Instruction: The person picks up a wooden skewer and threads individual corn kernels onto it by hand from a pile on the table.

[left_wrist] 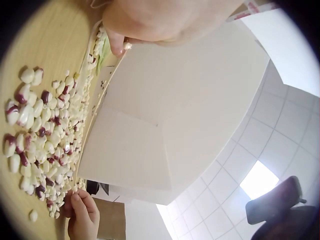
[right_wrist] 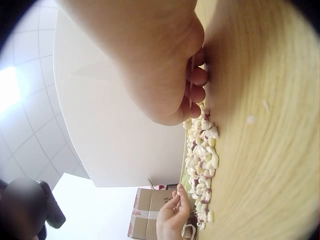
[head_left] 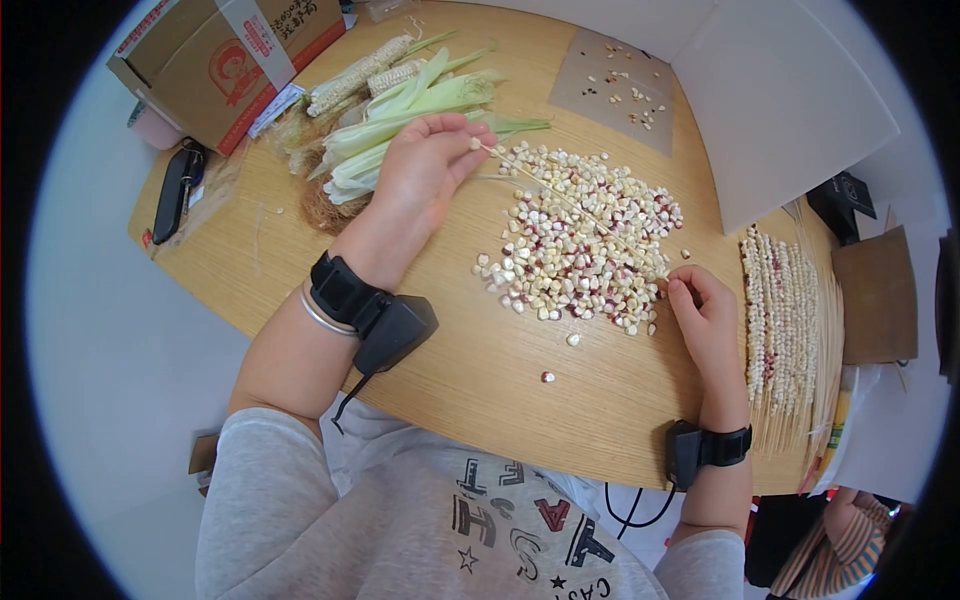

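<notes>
A thin pale stick (head_left: 562,197) stretches slantwise above a heap of white and dark-red corn kernels (head_left: 590,235). My left hand (head_left: 425,170) pinches its far-left end, where a single kernel (left_wrist: 128,46) shows at the fingertips. At the other end, my right hand (head_left: 712,320) has its fingers curled round the stick, close to the heap's right edge. The right wrist view shows these curled fingers (right_wrist: 198,77) low over the tabletop. Two loose kernels, one of them part red (head_left: 547,377), lie in front of the heap.
Husked cobs and green husks (head_left: 400,125) lie behind my left hand, near a cardboard box (head_left: 225,65). To the right are rows of kernels strung on sticks (head_left: 778,300). A grey sheet with scattered bits (head_left: 600,75) and a white panel (head_left: 790,110) stand at the back.
</notes>
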Tool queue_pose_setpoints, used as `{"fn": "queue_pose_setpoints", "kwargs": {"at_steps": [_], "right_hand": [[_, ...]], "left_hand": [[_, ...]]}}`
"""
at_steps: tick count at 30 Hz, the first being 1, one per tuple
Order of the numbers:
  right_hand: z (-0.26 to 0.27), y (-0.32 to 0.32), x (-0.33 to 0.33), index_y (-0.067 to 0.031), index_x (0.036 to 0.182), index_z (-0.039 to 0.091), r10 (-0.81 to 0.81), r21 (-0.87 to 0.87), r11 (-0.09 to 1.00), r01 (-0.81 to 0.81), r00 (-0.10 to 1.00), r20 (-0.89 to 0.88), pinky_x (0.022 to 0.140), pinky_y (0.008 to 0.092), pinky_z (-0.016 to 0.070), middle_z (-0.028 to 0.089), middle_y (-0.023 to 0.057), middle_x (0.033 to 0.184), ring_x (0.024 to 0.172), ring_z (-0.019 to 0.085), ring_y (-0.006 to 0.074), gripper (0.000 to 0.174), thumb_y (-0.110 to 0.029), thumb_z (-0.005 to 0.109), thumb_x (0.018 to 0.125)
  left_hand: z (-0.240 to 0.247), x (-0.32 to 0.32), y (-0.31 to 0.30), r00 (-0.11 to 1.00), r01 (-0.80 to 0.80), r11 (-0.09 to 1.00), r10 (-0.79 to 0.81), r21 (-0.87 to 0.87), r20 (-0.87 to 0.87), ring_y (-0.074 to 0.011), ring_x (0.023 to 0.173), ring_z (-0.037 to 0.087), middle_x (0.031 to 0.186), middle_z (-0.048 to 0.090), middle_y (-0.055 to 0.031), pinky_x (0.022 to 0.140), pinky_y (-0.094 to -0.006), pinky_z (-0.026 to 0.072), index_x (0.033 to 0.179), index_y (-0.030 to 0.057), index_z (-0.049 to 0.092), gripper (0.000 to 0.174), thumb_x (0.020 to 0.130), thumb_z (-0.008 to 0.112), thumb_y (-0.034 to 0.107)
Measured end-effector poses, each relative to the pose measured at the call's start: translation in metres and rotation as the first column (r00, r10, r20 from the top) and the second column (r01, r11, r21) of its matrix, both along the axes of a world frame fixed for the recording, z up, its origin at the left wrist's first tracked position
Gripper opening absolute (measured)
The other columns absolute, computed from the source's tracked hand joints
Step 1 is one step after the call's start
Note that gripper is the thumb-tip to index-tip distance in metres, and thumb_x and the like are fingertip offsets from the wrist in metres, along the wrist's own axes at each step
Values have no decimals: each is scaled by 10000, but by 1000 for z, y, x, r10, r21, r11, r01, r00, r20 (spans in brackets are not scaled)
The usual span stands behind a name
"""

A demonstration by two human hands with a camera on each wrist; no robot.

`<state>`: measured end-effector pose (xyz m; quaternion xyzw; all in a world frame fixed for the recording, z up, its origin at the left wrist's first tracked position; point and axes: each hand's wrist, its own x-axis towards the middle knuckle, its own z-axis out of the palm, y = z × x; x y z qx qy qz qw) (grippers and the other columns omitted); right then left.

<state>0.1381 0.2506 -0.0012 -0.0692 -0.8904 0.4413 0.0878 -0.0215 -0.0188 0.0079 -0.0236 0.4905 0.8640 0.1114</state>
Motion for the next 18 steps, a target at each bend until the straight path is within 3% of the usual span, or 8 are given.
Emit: {"fn": "queue_pose_setpoints", "kwargs": {"at_steps": [18], "right_hand": [[7,-3,0,20,811,588,-16,53,999,14,999,36,525,213,392,584,39,670,572,490,77,116,-82,533,806]], "left_hand": [[3,2,1,999,-8,1000,8,-26,-35,-240,937,558,1026,527,-174,813,-288,488,1007,-38,445,204,810,494,-55]]}}
